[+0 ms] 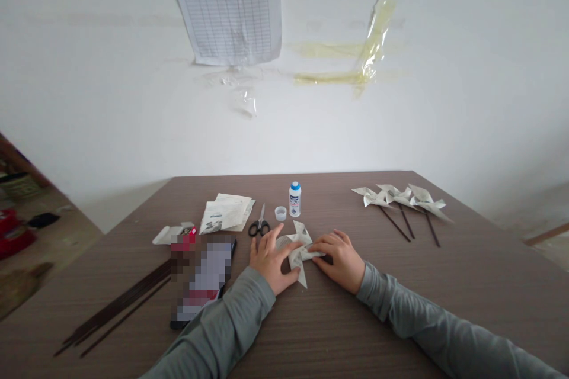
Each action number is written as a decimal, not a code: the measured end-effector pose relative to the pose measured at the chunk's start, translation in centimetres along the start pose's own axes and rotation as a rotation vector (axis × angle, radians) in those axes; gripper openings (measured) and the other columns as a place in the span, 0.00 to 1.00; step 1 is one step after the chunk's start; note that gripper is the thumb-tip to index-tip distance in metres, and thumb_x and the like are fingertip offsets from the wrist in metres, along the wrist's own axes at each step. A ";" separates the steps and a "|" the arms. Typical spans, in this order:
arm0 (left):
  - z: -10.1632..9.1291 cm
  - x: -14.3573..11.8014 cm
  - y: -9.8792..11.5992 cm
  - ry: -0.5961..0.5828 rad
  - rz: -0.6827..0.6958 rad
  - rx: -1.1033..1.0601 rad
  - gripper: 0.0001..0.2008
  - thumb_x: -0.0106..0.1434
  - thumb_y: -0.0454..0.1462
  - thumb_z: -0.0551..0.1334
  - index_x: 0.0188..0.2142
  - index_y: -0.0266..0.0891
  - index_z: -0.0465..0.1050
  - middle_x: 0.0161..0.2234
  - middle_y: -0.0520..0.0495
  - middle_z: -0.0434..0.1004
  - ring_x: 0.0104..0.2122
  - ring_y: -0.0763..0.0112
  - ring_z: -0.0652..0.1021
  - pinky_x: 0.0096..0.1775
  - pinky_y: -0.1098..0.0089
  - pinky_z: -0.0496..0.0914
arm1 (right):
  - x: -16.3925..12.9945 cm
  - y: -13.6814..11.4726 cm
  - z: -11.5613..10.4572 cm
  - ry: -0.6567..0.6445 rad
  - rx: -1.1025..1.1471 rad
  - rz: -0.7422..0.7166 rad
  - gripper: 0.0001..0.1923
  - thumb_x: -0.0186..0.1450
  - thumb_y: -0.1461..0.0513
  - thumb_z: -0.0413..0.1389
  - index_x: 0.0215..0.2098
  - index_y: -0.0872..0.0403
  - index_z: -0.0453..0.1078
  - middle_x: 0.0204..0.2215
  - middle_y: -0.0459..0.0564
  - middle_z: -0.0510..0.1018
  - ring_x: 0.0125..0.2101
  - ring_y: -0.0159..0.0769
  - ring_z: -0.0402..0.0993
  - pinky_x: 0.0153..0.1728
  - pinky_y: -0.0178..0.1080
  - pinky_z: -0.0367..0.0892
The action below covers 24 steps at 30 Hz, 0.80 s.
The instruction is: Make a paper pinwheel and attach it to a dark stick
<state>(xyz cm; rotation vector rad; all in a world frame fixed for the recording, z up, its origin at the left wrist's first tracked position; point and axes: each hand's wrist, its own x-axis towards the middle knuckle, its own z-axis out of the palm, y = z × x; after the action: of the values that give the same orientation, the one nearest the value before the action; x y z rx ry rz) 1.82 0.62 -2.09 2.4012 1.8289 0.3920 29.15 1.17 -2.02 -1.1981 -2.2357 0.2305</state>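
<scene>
A pinwheel [297, 253] folded from printed paper lies on the table between my hands. My left hand [272, 260] holds its left side, index finger across the folds and thumb by the lower vane. From the right, my right hand [340, 257] grips another vane, its fingers bunched together over the paper. Just beyond the pinwheel stand a white glue bottle [295, 200] with a blue top and a small clear cap [280, 213]. Black-handled scissors [259, 226] lie past my left hand. Whatever is under my fingertips is hidden.
Three paper pinwheels on dark sticks [411, 201] lie at the back right. To the left are stacked paper sheets [224, 213], a small red box [189, 234], a phone [208, 278] and several dark sticks [124, 296]. A white wall [311, 136] rises behind the table [338, 331].
</scene>
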 end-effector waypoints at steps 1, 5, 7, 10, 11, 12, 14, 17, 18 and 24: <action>0.0 0.0 0.0 -0.006 0.000 0.001 0.38 0.65 0.48 0.85 0.74 0.76 0.90 0.95 0.49 0.64 0.87 0.22 0.70 0.87 0.17 0.60 | 0.0 0.0 0.0 -0.002 -0.003 -0.001 0.17 0.76 0.64 0.70 0.55 0.34 0.94 0.52 0.50 0.99 0.55 0.58 0.97 0.79 0.74 0.79; 0.0 0.0 0.2 -0.021 0.004 0.002 0.32 0.67 0.47 0.85 0.70 0.75 0.94 0.95 0.52 0.64 0.87 0.23 0.70 0.88 0.17 0.58 | 0.0 -0.1 -0.1 -0.001 -0.013 0.003 0.18 0.76 0.65 0.70 0.55 0.34 0.94 0.52 0.49 0.99 0.55 0.58 0.97 0.79 0.72 0.79; 0.0 0.0 0.3 -0.021 0.006 0.003 0.32 0.68 0.47 0.84 0.70 0.75 0.94 0.95 0.53 0.64 0.88 0.24 0.69 0.88 0.16 0.58 | 0.0 0.0 -0.1 0.000 -0.010 0.001 0.18 0.76 0.65 0.70 0.55 0.34 0.94 0.52 0.49 0.98 0.55 0.58 0.97 0.79 0.73 0.79; 0.2 0.1 0.2 -0.038 0.009 0.010 0.33 0.68 0.48 0.85 0.72 0.75 0.93 0.95 0.52 0.63 0.88 0.23 0.69 0.87 0.14 0.58 | -0.1 0.3 0.2 -0.003 -0.003 -0.007 0.17 0.77 0.64 0.70 0.56 0.35 0.94 0.52 0.50 0.98 0.55 0.58 0.97 0.79 0.75 0.78; 0.2 0.2 0.2 -0.047 0.011 0.014 0.34 0.68 0.48 0.85 0.72 0.76 0.92 0.96 0.51 0.62 0.89 0.22 0.69 0.87 0.13 0.58 | -0.1 0.4 0.3 -0.003 -0.004 -0.009 0.16 0.77 0.64 0.70 0.56 0.36 0.94 0.52 0.51 0.98 0.55 0.58 0.97 0.79 0.75 0.78; 0.3 0.3 0.1 -0.054 0.014 0.017 0.34 0.68 0.49 0.85 0.72 0.76 0.92 0.96 0.51 0.62 0.89 0.20 0.68 0.86 0.12 0.59 | -0.1 0.5 0.4 -0.004 -0.006 -0.011 0.16 0.77 0.63 0.71 0.56 0.36 0.94 0.52 0.51 0.98 0.55 0.58 0.97 0.79 0.76 0.78; 0.5 0.5 0.0 -0.053 0.024 0.023 0.35 0.68 0.49 0.85 0.73 0.75 0.92 0.96 0.48 0.62 0.89 0.18 0.68 0.85 0.11 0.60 | -0.1 0.8 0.5 -0.003 -0.011 -0.019 0.15 0.78 0.63 0.71 0.56 0.37 0.94 0.52 0.51 0.98 0.55 0.57 0.96 0.79 0.75 0.78; 0.8 0.6 -0.2 -0.019 0.035 0.017 0.34 0.67 0.48 0.85 0.71 0.74 0.93 0.94 0.45 0.66 0.88 0.16 0.70 0.84 0.09 0.62 | -0.2 1.0 0.7 -0.001 -0.009 -0.042 0.15 0.79 0.63 0.70 0.58 0.38 0.94 0.53 0.52 0.98 0.55 0.56 0.96 0.79 0.73 0.77; 0.9 0.5 -0.2 -0.007 0.037 0.011 0.33 0.66 0.48 0.86 0.70 0.73 0.94 0.93 0.45 0.68 0.87 0.15 0.71 0.84 0.09 0.62 | -0.2 1.1 0.7 0.001 -0.006 -0.045 0.15 0.79 0.63 0.70 0.58 0.38 0.94 0.53 0.52 0.98 0.55 0.55 0.96 0.79 0.73 0.78; 0.6 -0.4 -0.3 0.119 0.079 -0.039 0.34 0.66 0.44 0.86 0.70 0.71 0.94 0.91 0.44 0.72 0.85 0.20 0.74 0.84 0.13 0.66 | -0.2 1.7 0.7 -0.005 0.010 -0.036 0.15 0.78 0.61 0.70 0.57 0.34 0.93 0.53 0.50 0.98 0.55 0.57 0.96 0.79 0.74 0.78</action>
<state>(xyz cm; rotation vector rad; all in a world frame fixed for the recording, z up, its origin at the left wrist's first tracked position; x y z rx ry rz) 1.57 0.35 -2.75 2.4799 1.7578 0.5845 30.01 2.06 -3.40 -1.1525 -2.2553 0.2309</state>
